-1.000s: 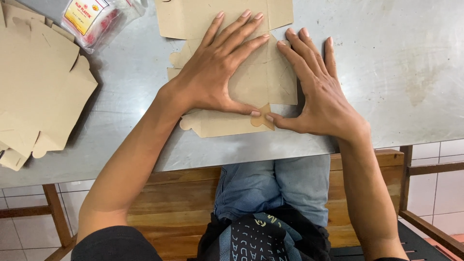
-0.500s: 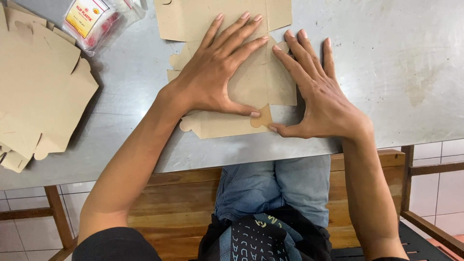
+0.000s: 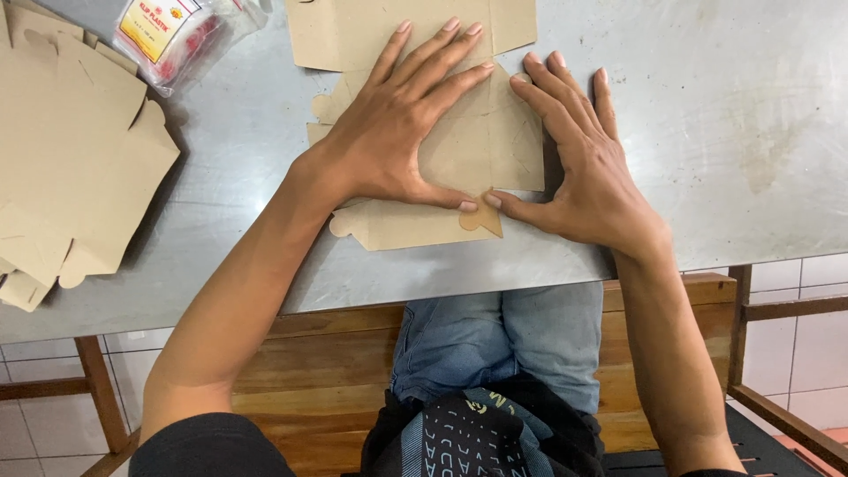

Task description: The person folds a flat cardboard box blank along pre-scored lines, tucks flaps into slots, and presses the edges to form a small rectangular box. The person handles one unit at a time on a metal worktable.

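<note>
Flat brown cardboard box blank point(image 3: 477, 150), bench point(image 3: 707, 106) near edge: left hand point(image 3: 397, 141), right hand point(image 3: 587, 163) splayed open, pressing, grasping nothing; fold probably sharpest under even palm pressure.

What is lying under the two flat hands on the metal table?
A flat brown cardboard cutout lies under the left hand and right hand, on the table. Its covered middle cannot be seen.

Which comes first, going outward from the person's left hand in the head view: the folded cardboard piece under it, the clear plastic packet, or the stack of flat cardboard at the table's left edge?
1. Folded cardboard piece: directly under the left hand, which is pressed flat on it.
2. Clear plastic packet: up and to the left, on the metal table.
3. Stack of flat cardboard: farthest, at the table's left edge.
</note>
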